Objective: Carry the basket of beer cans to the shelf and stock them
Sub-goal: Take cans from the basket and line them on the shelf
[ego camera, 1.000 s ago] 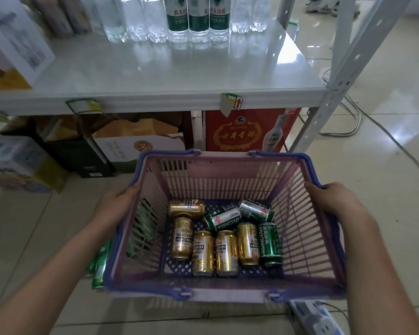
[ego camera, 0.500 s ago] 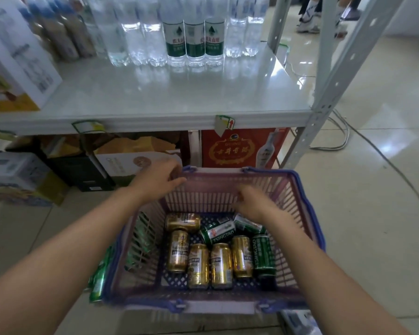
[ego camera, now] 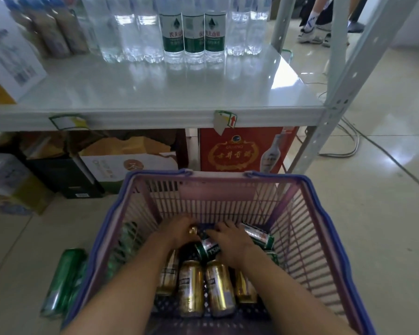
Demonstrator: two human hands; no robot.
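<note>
Lying crosswise at the far end of the basket (ego camera: 307, 213) on the floor, a gold can (ego camera: 193, 231) is closed on by the left hand (ego camera: 179, 229) – the right hand (ego camera: 230, 240) grasps a green can (ego camera: 209, 247) – with the shelf (ego camera: 155, 93) above and ahead.

A pink slatted basket (ego camera: 298, 228) with blue rim sits on the floor before the grey shelf (ego camera: 155, 93). Gold beer cans (ego camera: 191, 286) and green beer cans (ego camera: 257, 234) lie flat on its bottom.
</note>
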